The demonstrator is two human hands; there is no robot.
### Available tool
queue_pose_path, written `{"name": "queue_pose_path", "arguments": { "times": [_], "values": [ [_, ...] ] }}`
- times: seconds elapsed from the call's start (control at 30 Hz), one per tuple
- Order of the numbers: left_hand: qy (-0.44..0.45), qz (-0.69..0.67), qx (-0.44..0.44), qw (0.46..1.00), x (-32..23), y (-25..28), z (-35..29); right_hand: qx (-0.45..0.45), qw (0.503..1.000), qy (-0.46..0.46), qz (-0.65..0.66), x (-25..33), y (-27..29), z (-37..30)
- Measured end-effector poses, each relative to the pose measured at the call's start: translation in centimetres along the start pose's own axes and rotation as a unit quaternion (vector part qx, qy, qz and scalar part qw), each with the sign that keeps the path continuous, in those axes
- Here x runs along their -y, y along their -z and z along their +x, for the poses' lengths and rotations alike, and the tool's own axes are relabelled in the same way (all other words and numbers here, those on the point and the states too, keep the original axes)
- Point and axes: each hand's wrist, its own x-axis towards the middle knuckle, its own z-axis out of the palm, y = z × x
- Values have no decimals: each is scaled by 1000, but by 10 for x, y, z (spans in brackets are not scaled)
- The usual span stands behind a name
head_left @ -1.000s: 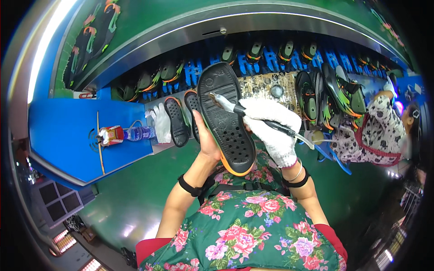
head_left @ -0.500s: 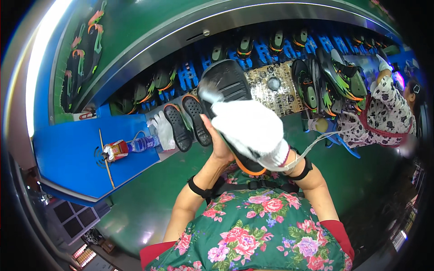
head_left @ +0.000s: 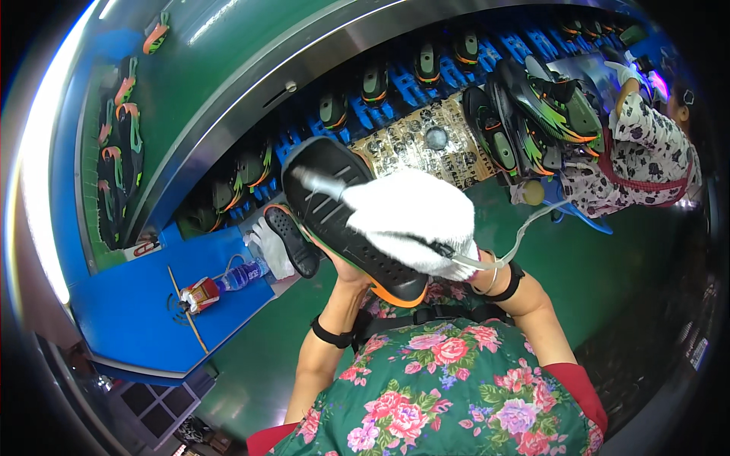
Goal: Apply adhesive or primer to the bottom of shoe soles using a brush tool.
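A black shoe sole (head_left: pixel 391 262) with an orange heel edge and small holes is tilted in front of me. My left hand (head_left: pixel 348 270) grips it from below, fingers mostly hidden behind it. My right hand (head_left: pixel 418 220), in a white knit glove, is closed on a thin brush-like tool (head_left: pixel 323 185) whose tip, blurred, lies over the front part of the sole. A clear tube (head_left: pixel 525 232) runs from the right hand toward the right. Another black sole (head_left: pixel 293 242) lies on the bench edge just left of the held one, beside a white glove (head_left: pixel 272 247).
A blue bench (head_left: pixel 129 304) at left carries a plastic bottle (head_left: pixel 243 275), a red box (head_left: pixel 199 295) and a thin stick (head_left: pixel 187 308). Beyond lie a taped board (head_left: pixel 418 148), shoe uppers (head_left: pixel 544 102) and blue racks (head_left: pixel 414 91). A co-worker (head_left: pixel 646 156) is at right.
My view has turned, shifting the surroundings. The held sole shows more of its face, and the tool has moved along its front part. One of two bench soles is no longer visible.
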Motion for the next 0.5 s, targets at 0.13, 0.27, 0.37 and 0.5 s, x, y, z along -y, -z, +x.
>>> {"name": "queue_pose_path", "arguments": {
  "times": [0.13, 0.27, 0.37, 0.5],
  "values": [
    [7, 13, 12, 1000, -5, 2, 0, -52, 948, -189, 253, 6, -38, -11],
    [-37, 21, 27, 999, -7, -2, 4, -1, 995, -29, 95, 4, -17, -5],
    [-67, 8, -6, 998, -4, -21, 18, -29, 999, 23, -16, -5, -9, -5],
    [-29, 74, 109, 991, 5, 18, 24, 38, 999, -28, 14, -1, -27, -28]
  ]
}}
